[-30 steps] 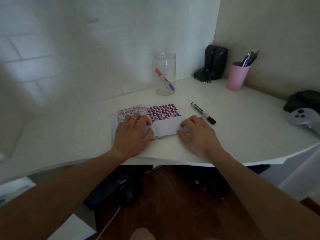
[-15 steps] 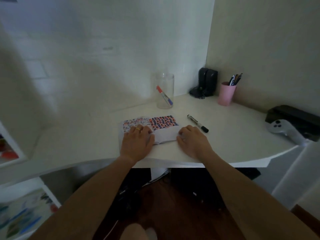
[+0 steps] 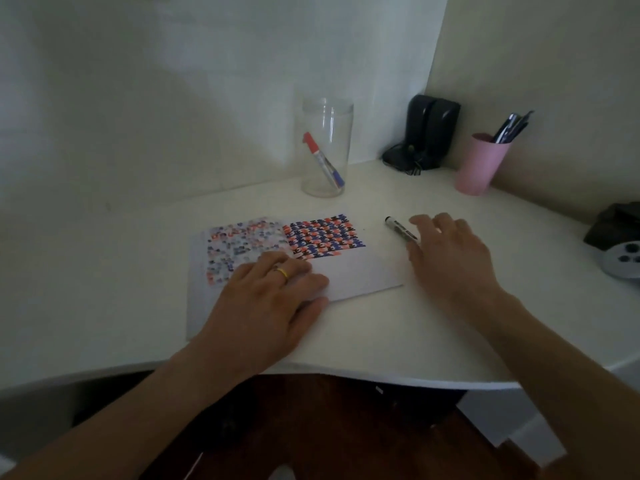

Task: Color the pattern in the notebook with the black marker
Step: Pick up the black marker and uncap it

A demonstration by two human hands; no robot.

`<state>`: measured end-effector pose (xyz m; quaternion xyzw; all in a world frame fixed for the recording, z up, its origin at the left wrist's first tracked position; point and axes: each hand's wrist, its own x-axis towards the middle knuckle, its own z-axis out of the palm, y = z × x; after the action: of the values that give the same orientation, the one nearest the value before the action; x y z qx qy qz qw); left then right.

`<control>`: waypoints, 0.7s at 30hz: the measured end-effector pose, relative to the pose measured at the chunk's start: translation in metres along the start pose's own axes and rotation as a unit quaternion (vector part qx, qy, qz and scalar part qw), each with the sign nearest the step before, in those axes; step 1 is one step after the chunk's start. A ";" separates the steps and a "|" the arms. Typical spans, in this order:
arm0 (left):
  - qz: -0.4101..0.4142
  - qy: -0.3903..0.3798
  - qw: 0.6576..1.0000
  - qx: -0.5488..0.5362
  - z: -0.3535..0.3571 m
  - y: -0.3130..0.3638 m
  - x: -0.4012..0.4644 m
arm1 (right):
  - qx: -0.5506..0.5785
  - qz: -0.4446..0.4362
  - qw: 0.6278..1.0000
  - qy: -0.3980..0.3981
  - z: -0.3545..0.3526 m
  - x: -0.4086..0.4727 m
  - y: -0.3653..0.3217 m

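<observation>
Clear jar (image 3: 327, 150) standing behind the notebook (image 3: 353, 275), holding one red-capped marker (image 3: 322, 160) leaning inside, cap up. Pink cup (image 3: 479, 166) sitting far right-behind the notebook, holding several dark pens (image 3: 512, 125). Black marker (image 3: 398, 229) lying flat on the desk (image 3: 104, 278) just right of the notebook, long axis diagonal, visible end pointing back-left toward the jar, other end hidden under fingers. Right hand (image 3: 450, 252) lying over the marker with fingers spread; contact is likely, but I cannot tell whether it is gripping. Left hand (image 3: 273, 299) lying flat, open, pressing the notebook's left page. Versus half a second ago, the right hand has left the notebook's right edge and is now reaching onto the marker; the left is staying put.
</observation>
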<state>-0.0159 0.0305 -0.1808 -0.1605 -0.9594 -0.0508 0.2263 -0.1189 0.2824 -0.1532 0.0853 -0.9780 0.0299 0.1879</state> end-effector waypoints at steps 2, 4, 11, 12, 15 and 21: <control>0.000 -0.008 1.000 0.004 -0.001 -0.001 0.001 | -0.045 -0.013 0.997 -0.053 0.006 0.011 0.000; 0.000 -0.019 1.000 0.003 -0.001 -0.001 0.003 | -0.047 -0.026 0.997 -0.061 0.005 0.022 -0.004; 0.012 -0.095 0.995 -0.010 -0.018 -0.006 0.018 | 0.407 -0.001 0.909 -0.092 -0.017 0.062 -0.046; 0.017 -0.113 0.993 -0.023 -0.022 -0.009 0.024 | 0.480 0.015 0.868 -0.129 -0.017 0.067 -0.051; 0.051 -0.171 0.979 -0.093 -0.030 -0.025 0.052 | 0.582 0.059 0.782 -0.216 -0.002 0.074 -0.056; -0.060 -0.109 0.981 -0.146 -0.018 -0.055 0.123 | 0.663 0.101 0.701 -0.244 0.028 0.072 -0.043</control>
<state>-0.1304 0.0106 -0.1105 -0.1384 -0.9685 -0.1861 0.0909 -0.1878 0.2263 -0.1514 0.0927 -0.7201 0.6672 -0.1668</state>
